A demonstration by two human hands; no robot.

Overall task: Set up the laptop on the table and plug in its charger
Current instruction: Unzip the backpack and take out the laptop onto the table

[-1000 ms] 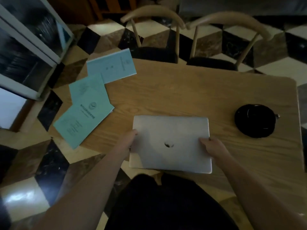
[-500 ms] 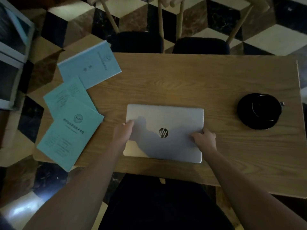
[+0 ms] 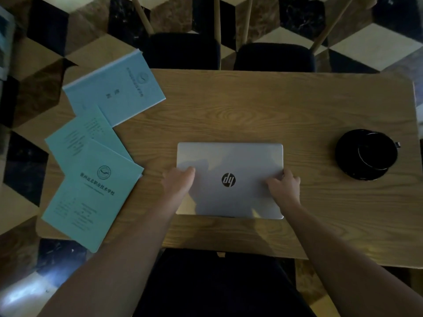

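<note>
Laptop (image 3: 230, 179): closed, now farther onto table (image 3: 251, 110). Left hand (image 3: 179, 183), right hand (image 3: 285, 187) clasp its sides; fingertips hidden.

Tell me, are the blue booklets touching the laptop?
Apart. The head view shows bare wooden table between the nearest blue booklet and the closed laptop; only the left hand fills that gap.

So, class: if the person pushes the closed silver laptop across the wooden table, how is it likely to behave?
The laptop is a flat, closed slab lying fully on the table, so it will probably slide as one stiff piece, not tip or roll. Its smooth metal lid may be slippery under the left hand and right hand.
</note>
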